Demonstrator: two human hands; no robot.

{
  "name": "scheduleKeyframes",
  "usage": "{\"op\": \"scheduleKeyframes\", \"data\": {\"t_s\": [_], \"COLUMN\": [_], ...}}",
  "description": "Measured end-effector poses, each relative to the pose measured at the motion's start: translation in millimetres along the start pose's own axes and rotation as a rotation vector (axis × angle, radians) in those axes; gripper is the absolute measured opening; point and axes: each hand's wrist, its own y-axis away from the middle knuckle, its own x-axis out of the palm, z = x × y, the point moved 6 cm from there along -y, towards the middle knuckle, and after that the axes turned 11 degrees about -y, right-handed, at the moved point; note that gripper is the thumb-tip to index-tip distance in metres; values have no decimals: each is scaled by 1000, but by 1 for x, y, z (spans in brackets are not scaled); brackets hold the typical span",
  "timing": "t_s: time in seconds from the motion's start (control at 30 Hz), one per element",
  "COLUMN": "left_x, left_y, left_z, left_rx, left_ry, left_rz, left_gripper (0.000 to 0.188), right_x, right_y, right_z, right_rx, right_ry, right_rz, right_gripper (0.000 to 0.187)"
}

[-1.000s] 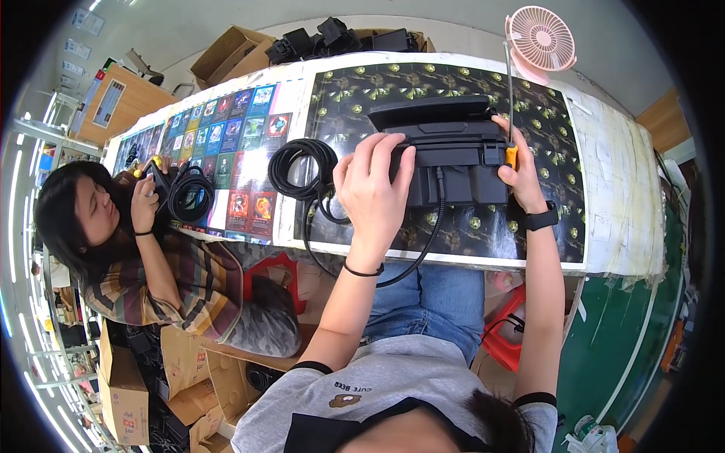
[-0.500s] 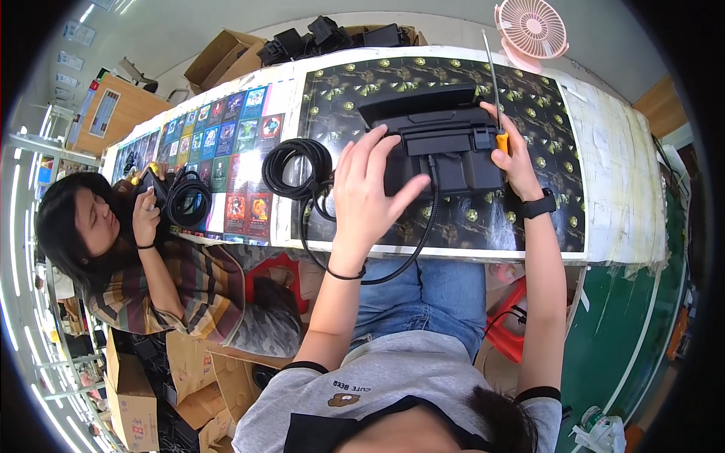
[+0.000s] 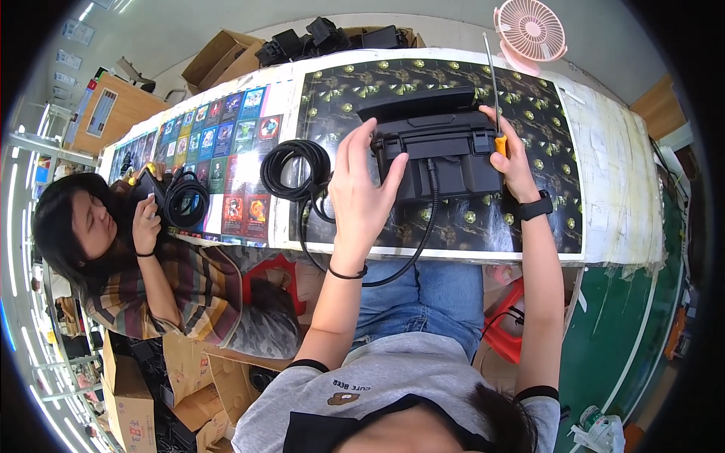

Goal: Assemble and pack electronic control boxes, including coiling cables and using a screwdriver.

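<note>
Spread flat, the left hand [image 3: 361,198] presses the black box's [image 3: 442,151] left side at frame centre; the right hand [image 3: 515,155] grips a yellow-handled screwdriver [image 3: 494,98] against its right edge, coiled cable [image 3: 296,170] just left

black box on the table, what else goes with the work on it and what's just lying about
In hand: black box, left hand, right hand, screwdriver, box's cable, cable coil.
Lying about: pink fan, cardboard box, picture cards.
</note>
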Motion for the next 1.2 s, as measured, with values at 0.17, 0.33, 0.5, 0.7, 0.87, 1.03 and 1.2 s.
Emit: {"op": "scheduleKeyframes", "data": {"t_s": [0.17, 0.33, 0.5, 0.7, 0.87, 1.03, 1.2], "left_x": [0, -6, -8, -12, -8, -6, -2], "left_y": [3, 3, 0, -8, -1, 7, 20], "left_z": [0, 0, -4, -9, -11, -7, -12], "left_rx": [3, -56, 24, 35, 87, 101, 218], "left_ry": [-2, 76, 16, -79, -51, 18, -1], "left_rz": [-14, -38, -55, -18, -24, -15, 126], "left_gripper": [51, 48, 35, 20, 17, 31, 78], "right_x": [1, -3, -3, -1, -2, -2, -1], "right_y": [2, 2, 4, 4, 1, 1, 1], "right_z": [2, 3, 2, 8, 5, 5, 2], "right_rx": [-32, -69, -44, -104, -46, -60, -36], "right_ry": [41, 119, 117, 139, 107, 83, 54], "right_rz": [-21, -16, -24, 0, -12, 4, -5], "right_gripper": [86, 88, 89, 85, 83, 83, 81]}}
